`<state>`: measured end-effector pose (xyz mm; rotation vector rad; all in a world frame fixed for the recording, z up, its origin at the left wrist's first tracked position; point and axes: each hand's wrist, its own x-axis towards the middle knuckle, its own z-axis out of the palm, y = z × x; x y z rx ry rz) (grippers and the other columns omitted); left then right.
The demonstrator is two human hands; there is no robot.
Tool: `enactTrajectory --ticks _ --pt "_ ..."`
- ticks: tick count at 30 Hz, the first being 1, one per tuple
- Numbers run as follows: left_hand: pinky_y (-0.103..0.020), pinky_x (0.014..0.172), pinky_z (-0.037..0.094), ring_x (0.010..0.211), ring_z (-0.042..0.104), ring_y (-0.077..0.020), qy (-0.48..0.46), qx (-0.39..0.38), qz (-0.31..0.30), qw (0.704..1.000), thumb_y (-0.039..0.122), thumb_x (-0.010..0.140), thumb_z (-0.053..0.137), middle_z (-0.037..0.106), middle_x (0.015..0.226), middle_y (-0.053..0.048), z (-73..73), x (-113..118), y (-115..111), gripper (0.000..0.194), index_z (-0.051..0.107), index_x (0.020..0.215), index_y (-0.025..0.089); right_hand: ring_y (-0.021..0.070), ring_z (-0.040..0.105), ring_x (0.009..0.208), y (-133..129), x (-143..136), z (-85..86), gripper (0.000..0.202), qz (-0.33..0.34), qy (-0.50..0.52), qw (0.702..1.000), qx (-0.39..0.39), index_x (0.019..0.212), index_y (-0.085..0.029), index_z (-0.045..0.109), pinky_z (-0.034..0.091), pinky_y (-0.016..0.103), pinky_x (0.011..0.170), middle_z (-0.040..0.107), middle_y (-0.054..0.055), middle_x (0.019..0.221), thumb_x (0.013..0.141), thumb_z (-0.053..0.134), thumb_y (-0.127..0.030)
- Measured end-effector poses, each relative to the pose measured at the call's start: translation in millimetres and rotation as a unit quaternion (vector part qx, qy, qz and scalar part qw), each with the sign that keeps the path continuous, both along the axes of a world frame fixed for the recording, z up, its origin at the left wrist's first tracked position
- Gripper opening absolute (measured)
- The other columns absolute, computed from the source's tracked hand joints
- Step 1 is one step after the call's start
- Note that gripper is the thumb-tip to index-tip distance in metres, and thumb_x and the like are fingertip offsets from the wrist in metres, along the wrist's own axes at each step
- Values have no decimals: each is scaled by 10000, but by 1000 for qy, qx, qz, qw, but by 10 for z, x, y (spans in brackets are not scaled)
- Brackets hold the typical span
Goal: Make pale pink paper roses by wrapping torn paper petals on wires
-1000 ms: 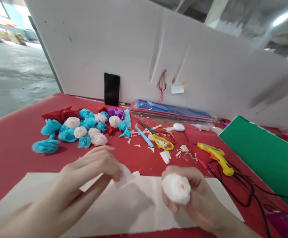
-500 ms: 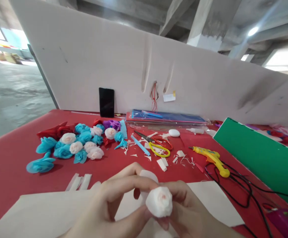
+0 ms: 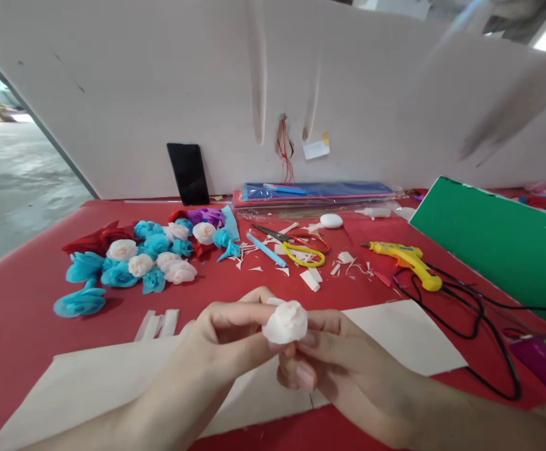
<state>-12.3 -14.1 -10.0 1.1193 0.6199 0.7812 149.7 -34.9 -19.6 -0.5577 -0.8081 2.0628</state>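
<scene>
A small white paper rose (image 3: pixel 286 322) with a faint pink centre is pinched between both hands, above a pale sheet of paper (image 3: pixel 108 369). My left hand (image 3: pixel 221 341) closes on its left side, thumb below and fingers behind. My right hand (image 3: pixel 332 357) grips its base from the right, fingers curled under it. The back of the rose and some fingertips are hidden. Beyond the hands, scissors (image 3: pixel 305 254) with yellow and red handles lie among white paper scraps (image 3: pixel 310 279), beside a blue pen (image 3: pixel 267 249).
Blue paper flowers (image 3: pixel 119 274), with white, red and purple ones, are piled at left. A yellow glue gun (image 3: pixel 407 260) and its black cord lie at right, near a green board (image 3: pixel 498 250). A black phone (image 3: pixel 188 174) leans on the white partition (image 3: pixel 160 81).
My view has tilted down. Both hands keep hold of the rose, which has turned so its side shows more. The right fingers have shifted beneath it.
</scene>
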Motion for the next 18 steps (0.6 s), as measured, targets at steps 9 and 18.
enactTrajectory --ticks 9,18 --pt "-229 631 520 666 564 -165 11 1 45 999 371 829 679 633 568 -12 -59 34 -19 268 750 608 238 81 455 609 -16 -11 -19 184 -3 0 1000 9 773 -141 693 333 227 620 563 -21 634 842 706 -311" --pt "-294 850 470 776 546 -194 44 19 63 997 385 826 663 602 554 0 -78 39 -1 307 707 559 242 97 512 627 21 -40 -51 292 -43 -35 997 59 722 -156 686 397 261 727 597 -21 617 863 668 -411"
